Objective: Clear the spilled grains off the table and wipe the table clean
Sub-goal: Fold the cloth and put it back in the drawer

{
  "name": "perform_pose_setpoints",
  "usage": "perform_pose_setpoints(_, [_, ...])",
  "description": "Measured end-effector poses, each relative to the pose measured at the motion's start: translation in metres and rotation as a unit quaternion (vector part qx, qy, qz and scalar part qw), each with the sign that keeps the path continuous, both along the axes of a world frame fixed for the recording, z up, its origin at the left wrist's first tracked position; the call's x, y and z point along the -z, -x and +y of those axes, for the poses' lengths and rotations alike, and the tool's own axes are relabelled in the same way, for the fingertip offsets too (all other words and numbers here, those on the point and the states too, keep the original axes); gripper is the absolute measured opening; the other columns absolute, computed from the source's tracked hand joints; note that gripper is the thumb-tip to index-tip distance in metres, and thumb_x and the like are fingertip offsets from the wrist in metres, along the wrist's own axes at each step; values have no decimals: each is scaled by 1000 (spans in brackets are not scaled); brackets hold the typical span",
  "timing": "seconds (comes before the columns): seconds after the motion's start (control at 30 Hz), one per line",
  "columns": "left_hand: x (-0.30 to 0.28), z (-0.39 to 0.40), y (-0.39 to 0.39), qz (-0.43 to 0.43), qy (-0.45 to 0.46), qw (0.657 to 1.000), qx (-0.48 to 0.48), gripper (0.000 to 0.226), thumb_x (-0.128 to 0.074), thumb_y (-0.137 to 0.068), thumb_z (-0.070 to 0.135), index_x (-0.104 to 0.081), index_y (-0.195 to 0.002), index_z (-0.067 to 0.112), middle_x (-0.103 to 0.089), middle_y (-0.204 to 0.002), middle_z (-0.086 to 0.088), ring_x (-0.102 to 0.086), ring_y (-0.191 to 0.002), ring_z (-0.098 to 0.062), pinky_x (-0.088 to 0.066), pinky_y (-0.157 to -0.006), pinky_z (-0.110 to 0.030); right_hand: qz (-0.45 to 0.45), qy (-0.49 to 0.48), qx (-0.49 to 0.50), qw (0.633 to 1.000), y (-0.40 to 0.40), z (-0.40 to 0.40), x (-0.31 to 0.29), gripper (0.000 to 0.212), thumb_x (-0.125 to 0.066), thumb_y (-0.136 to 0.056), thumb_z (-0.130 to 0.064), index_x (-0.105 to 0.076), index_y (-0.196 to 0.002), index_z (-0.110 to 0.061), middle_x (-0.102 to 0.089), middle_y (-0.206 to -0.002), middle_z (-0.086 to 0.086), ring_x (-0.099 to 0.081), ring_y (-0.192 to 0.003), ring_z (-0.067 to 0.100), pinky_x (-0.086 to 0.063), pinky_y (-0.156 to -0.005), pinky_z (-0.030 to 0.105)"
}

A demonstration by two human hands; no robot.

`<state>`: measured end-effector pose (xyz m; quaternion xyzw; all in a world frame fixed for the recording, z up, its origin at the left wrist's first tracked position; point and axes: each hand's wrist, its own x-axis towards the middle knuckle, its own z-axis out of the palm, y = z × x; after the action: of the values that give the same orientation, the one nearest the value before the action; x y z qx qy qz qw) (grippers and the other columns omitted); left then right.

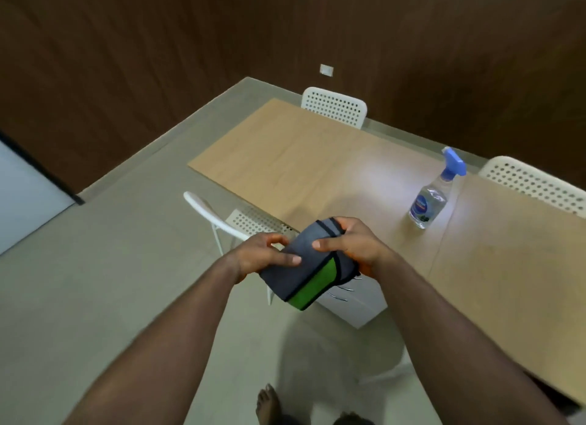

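Grey-and-green folded cloth gripped by left hand and right hand; no grains visible on the table; wiping seemingly remains; spray bottle stands ready.

The folded grey-and-green cloth with dark stitched edging has a soft, matt, finely napped textile surface, and the light wood-grain laminate tabletop is smooth with a satin finish that shows a pale sheen near the bottle. The clear plastic spray bottle with a blue plastic trigger head is glossy and transparent and carries a printed label. The white perforated chairs look like smooth matt plastic or painted metal, the brown wall panelling shows a matt wood grain, and the pale grey floor is smooth and dull.
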<state>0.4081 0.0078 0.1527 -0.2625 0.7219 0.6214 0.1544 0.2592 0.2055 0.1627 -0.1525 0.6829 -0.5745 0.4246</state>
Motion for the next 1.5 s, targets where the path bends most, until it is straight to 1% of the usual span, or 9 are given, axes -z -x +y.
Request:
perform_pose_setpoints(0.1, [-9,-3,17,22,-69,995,63,47,-90,-80,32,-77,-121,15,-78,-118,-8,-74,-111,-29,-58,-99,-45,-32,26,39,998,5,-11,-15,39,-87,-79,2,-71,-114,4,-77,-107,22,-76,-90,34,-65,-77,45])
perform_pose_setpoints(0.23, [-4,-1,35,72,-188,980,9,47,-83,-80,19,-74,-123,1,-75,-123,-19,-72,-114,-37,-58,-95,-47,-67,-8,216,974,20,-11,-2,41,-92,-78,-12,-71,-112,-4,-78,-107,18,-77,-89,29,-66,-78,45])
perform_pose_setpoints(0.33, [5,2,48,65,-195,978,19,50,-83,-76,10,-72,-123,-3,-74,-121,-23,-73,-108,-34,-61,-87,-41,75,-102,249,960,28,-3,21,42,-93,-78,-35,-74,-110,-18,-78,-107,7,-75,-97,22,-63,-89,44])
perform_pose_setpoints(0.47, [11,11,72,78,-189,978,44,46,-84,-79,1,-71,-123,-7,-73,-122,-27,-72,-108,-33,-61,-88,-39,182,-10,152,971,34,14,29,23,-80,-93,-33,-77,-114,-28,-76,-116,-11,-68,-116,10,-56,-100,35])
perform_pose_setpoints(0.7, [25,32,115,107,-178,977,-39,47,-83,-75,1,-70,-120,-3,-76,-117,-20,-72,-109,-33,-62,-87,-37,9,-19,46,999,41,35,54,55,-88,-76,-42,-71,-126,-26,-77,-115,3,-74,-106,23,-64,-84,39])
perform_pose_setpoints(0.9, [40,37,136,79,-142,986,-44,80,-92,-61,3,-49,-128,12,-71,-118,-27,-73,-105,-38,-62,-83,-47,-72,-30,84,993,47,54,72,50,-91,-79,-28,-73,-125,-23,-77,-114,11,-75,-103,31,-65,-81,47])
perform_pose_setpoints(1.13, [48,32,153,112,-253,961,0,70,-79,-81,2,-56,-144,22,-65,-138,-17,-68,-116,-35,-61,-91,-52,-342,-15,257,904,43,49,90,97,-83,-72,-73,-57,-139,-7,-66,-134,23,-73,-107,50,-59,-91,63])
perform_pose_setpoints(1.27, [51,21,167,122,-237,962,55,63,-75,-85,-5,-65,-141,21,-62,-144,-11,-65,-124,-29,-58,-101,-49,-328,86,290,895,42,36,80,67,-74,-89,-53,-65,-136,-6,-71,-131,21,-68,-123,41,-46,-112,62])
perform_pose_setpoints(1.5, [56,3,173,132,-66,983,107,70,-80,-76,-18,-70,-135,19,-69,-135,2,-69,-118,-26,-62,-94,-41,-203,25,407,890,43,9,68,46,-86,-79,-5,-70,-122,-5,-75,-122,20,-73,-99,30,-61,-82,44])
